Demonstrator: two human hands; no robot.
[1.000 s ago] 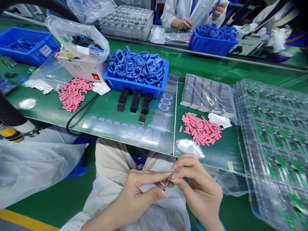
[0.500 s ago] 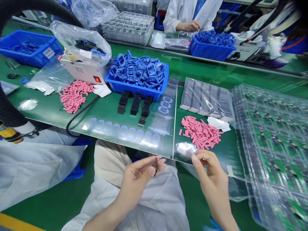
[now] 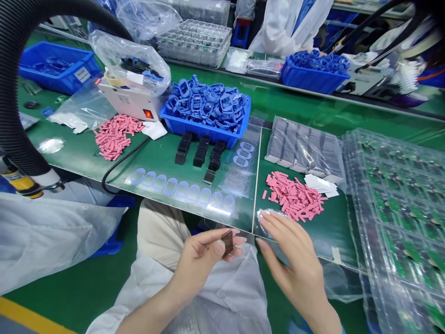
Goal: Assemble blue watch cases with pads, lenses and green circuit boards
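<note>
My left hand (image 3: pixel 205 257) is closed in a pinch on a small dark flat piece (image 3: pixel 227 241), held over my lap below the table edge. My right hand (image 3: pixel 292 253) is open with fingers stretched out flat, its fingertips over a small crumpled clear film (image 3: pixel 266 214) at the front of the table. A heap of pink strips (image 3: pixel 295 200) lies just beyond that hand. Three short rows of black parts (image 3: pixel 200 150) stand in front of a blue bin heaped with blue plastic frames (image 3: pixel 208 105).
Stacked clear trays of green boards (image 3: pixel 396 199) fill the right. A bagged pack of grey parts (image 3: pixel 304 148) lies behind the pink strips. A second pink heap (image 3: pixel 114 134), a white box (image 3: pixel 128 97) and a black hose (image 3: pixel 14 93) are left. Another person in white (image 3: pixel 288 23) works across.
My right hand has let go of the dark piece, moved right to the table edge and spread flat over the clear film. My left hand keeps the piece and has turned its face up.
</note>
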